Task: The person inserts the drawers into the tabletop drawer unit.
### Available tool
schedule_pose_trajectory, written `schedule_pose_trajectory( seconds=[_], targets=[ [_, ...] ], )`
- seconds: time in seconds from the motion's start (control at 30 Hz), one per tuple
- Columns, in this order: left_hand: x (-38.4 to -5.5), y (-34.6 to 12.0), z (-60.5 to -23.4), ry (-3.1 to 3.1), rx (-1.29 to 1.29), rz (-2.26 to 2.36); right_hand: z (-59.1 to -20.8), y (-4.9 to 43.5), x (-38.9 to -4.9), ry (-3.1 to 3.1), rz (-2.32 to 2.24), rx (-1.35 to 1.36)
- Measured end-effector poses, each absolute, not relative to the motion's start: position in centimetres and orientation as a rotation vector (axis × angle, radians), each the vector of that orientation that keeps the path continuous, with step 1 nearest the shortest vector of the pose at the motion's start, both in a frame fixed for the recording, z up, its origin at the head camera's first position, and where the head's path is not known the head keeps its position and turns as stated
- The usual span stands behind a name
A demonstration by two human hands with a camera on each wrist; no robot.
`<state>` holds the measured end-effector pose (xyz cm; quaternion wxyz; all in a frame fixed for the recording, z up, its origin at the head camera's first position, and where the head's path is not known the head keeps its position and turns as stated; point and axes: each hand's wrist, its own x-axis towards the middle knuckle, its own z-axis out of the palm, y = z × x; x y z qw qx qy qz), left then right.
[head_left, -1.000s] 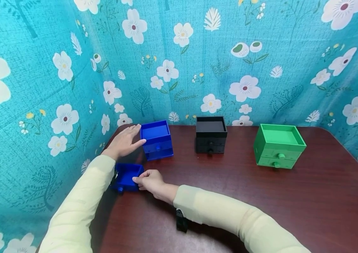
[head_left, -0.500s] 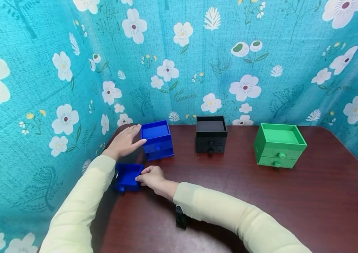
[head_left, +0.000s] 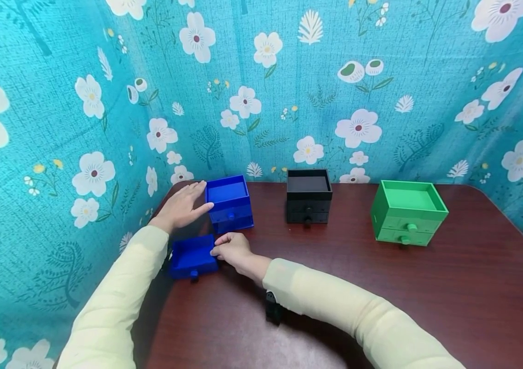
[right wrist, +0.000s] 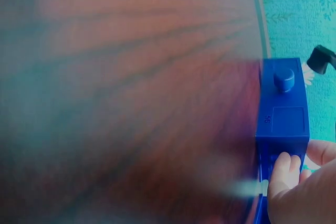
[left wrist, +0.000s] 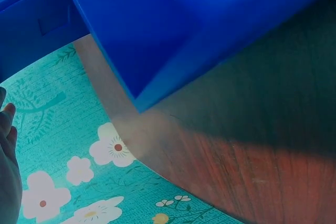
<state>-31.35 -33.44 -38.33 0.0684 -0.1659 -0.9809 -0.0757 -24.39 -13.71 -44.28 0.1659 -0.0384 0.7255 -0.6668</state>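
Observation:
A loose blue drawer with a round knob lies before the blue drawer cabinet at the table's left side. My right hand pinches the drawer's right side wall between thumb and fingers. In the right wrist view the fingers lie against the outer side of the drawer. My left hand rests with straight fingers along the cabinet's left side, the thumb near its front corner. The cabinet's lower slot is mostly hidden behind the drawer and in shade; an upper drawer with a knob sits shut above it.
A black drawer cabinet stands at the back middle. A green one is to its right. All stand on a dark brown wooden table. A flowered turquoise curtain hangs behind and at the sides.
The right hand has moved the blue drawer right and slightly away from me, nearer the blue cabinet, turning it a little. The left hand has stayed in place.

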Motion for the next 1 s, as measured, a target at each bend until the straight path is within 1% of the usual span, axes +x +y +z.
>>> schedule_pose_trajectory(
  seconds=[0.2,0.37,0.6,0.8,1.0],
  targets=[
    [-31.3,-33.5,-38.4,-2.953,-0.499,-0.226,-44.5,-13.3,-25.0,2.083,-1.888,-0.088],
    [-31.4,-33.5,-38.5,-2.95,-0.504,-0.22,-44.9,-12.7,-24.6,2.047,-1.941,-0.071],
    [-31.4,-33.4,-38.3,-2.949,-0.504,-0.233,-45.2,-11.3,-22.2,1.985,-2.055,-0.047],
    [-31.4,-33.4,-38.0,-2.941,-0.513,-0.23,-45.1,-11.0,-19.6,1.755,-2.087,-0.115],
    [-31.3,-33.5,-38.3,-2.952,-0.505,-0.24,-45.4,-11.7,-18.7,1.649,-2.026,-0.112]
  ],
)
